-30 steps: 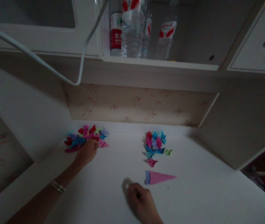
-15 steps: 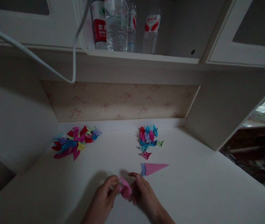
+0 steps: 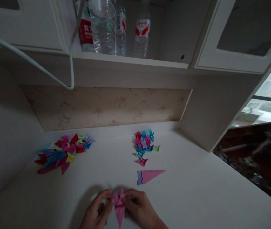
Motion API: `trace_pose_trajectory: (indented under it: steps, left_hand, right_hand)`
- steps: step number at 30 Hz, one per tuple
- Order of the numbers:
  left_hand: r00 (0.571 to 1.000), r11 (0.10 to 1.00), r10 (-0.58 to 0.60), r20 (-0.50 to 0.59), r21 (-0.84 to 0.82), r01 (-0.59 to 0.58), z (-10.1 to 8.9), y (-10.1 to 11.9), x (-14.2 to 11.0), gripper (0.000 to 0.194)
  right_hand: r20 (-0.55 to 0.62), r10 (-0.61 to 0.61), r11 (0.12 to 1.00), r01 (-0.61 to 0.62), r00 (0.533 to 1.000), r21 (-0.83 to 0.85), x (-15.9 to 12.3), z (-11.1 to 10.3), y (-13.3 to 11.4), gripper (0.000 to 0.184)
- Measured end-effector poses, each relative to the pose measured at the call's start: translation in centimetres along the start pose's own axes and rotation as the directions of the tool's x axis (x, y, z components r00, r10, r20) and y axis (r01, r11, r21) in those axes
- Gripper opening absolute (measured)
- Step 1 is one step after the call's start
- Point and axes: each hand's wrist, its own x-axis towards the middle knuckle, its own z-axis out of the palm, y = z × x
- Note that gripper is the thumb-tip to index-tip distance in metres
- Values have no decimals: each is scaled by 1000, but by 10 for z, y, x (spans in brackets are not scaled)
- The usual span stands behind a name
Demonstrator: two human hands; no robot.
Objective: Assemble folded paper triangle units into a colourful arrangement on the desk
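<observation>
A pink folded paper piece (image 3: 119,209) with pointed tips is held upright between my two hands, low in the head view. My left hand (image 3: 98,208) pinches its left edge with thumb and fingers. On the other side, the thumb and curled fingers of my right hand (image 3: 138,205) grip the paper's right edge. Just beyond my right hand lies a long pink paper cone (image 3: 152,176) with a lilac band (image 3: 139,177) at its wide end, pointing right.
At the back left lies a pile of colourful folded papers (image 3: 65,152). A smaller cluster of folded paper pieces (image 3: 143,143) sits back of centre. Overhead, plastic bottles (image 3: 142,38) stand in an open cabinet, and a white cable (image 3: 71,63) hangs down on the left.
The pink paper has turned, so its creased face and long lower point now show. My right hand has closed on its edge. The whole view has shifted to the right.
</observation>
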Motion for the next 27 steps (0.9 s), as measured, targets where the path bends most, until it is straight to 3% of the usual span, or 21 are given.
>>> trace_pose_trajectory:
  steps: [4, 8, 10, 13, 16, 21, 24, 27]
  left_hand:
    - [991, 993, 99, 86, 48, -103, 0, 0, 1, 45]
    - [994, 992, 94, 57, 85, -98, 0, 1, 2, 43]
    - [991, 987, 100, 84, 120, -110, -1, 9, 5, 43]
    - [959, 940, 210, 188, 232, -252, -4, 30, 17, 33]
    - [919, 891, 254, 300, 297, -343, -9, 51, 39, 31]
    - [932, 970, 126, 339, 155, -187, -12, 70, 89, 40]
    - [943, 969, 172, 286, 124, -214, -2, 89, 118, 42]
    - [931, 966, 178, 319, 121, -226, 20, 114, 144, 41]
  right_hand:
    - [5, -4, 1000, 4, 1000, 20, 0, 0, 8, 41]
    - [17, -13, 1000, 12, 1000, 19, 0, -2, 12, 41]
    - [16, -9, 999, 8, 1000, 36, 3, -6, 13, 41]
    - [51, 28, 993, -34, 998, 111, 11, -16, 14, 43]
    - [57, 69, 953, -83, 996, 291, 19, -25, 16, 45]
    - [-27, 150, 811, -108, 988, 575, 26, -30, 20, 59]
    - [-71, 165, 759, -80, 984, 647, 31, -26, 23, 64]
    - [-41, 146, 780, -89, 988, 619, 38, -21, 26, 63]
